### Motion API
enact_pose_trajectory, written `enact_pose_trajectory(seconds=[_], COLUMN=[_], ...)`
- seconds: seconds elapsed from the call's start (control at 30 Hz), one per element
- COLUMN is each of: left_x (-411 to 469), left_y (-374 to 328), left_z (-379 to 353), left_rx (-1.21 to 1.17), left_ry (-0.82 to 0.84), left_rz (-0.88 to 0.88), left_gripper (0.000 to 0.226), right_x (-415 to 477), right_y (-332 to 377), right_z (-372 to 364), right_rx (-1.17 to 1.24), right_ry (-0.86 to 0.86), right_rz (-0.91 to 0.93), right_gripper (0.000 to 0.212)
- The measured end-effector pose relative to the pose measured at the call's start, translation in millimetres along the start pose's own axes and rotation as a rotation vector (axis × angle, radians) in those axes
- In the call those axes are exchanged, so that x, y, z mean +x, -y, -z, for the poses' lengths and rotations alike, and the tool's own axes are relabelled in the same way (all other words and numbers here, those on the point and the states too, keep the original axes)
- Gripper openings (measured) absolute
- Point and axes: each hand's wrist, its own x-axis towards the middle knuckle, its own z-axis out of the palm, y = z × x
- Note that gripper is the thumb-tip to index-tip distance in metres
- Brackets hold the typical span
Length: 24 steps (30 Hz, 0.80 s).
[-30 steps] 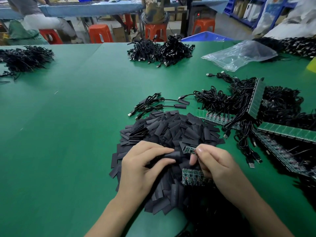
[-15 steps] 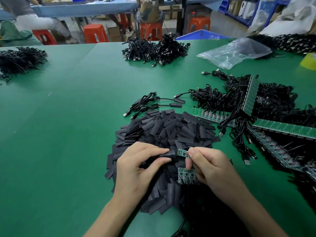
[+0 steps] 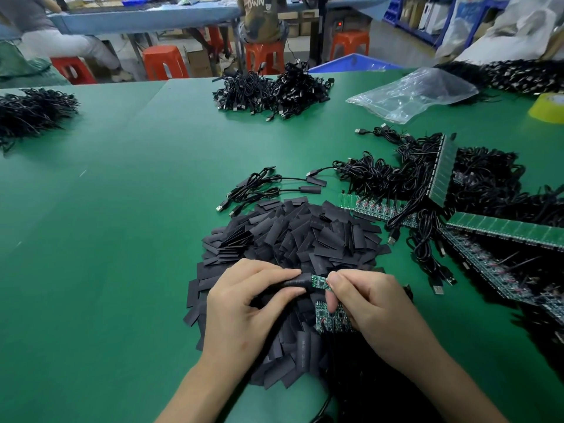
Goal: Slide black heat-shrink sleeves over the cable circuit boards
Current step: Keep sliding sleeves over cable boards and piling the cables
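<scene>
1. I judge the sleeving half done. The left hand [image 3: 244, 303] pinches a black sleeve [image 3: 294, 283] between thumb and forefinger. The sleeve's mouth is over one end of the small green board [image 3: 320, 282], and most of the board shows bare.
2. The right hand [image 3: 369, 303] pinches the board's other end, at 3 o'clock from the sleeve, with its fingertips pressed together. The wire there is partly hidden, so I cannot tell whether it is gripped too.
3. Both hands work over the near edge of the sleeve pile [image 3: 305, 236], at 6 o'clock on the green table [image 3: 122, 209].
4. As I read it, the next move is to push the sleeve toward 3 o'clock with the board held straight. The right fingertips then need to come off the board so the sleeve can cover it.
5. A strip of bare boards [image 3: 328, 319] lies under the right hand at 5 o'clock. Sleeved cables [image 3: 274, 184] lie at 12, a cable tangle [image 3: 396, 178] with board panels at 2, and a plastic bag [image 3: 412, 96] beyond.
6. In the way are the right fingertips themselves and the loose sleeves crowding beneath.
</scene>
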Motion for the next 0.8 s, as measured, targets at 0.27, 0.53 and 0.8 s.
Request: enact_pose_trajectory(seconds=[0.27,0.53,0.8], left_x=[5.0,1.7,-0.9], left_y=[8.2,4.6,0.2], left_z=[6.0,4.7,1.6], left_rx=[0.024,-0.001,-0.047], left_ry=[0.161,0.174,0.178], left_rz=[-0.199,-0.197,-0.172], left_gripper=[0.021,0.022,0.018], right_x=[0.3,-0.3,-1.1], right_y=[0.2,0.8,0.8], right_z=[0.4,0.9,3.8], right_rx=[-0.091,-0.042,-0.054], right_ry=[0.058,0.115,0.168], right_rz=[0.008,-0.027,-0.014], right_gripper=[0.041,0.041,0.041])
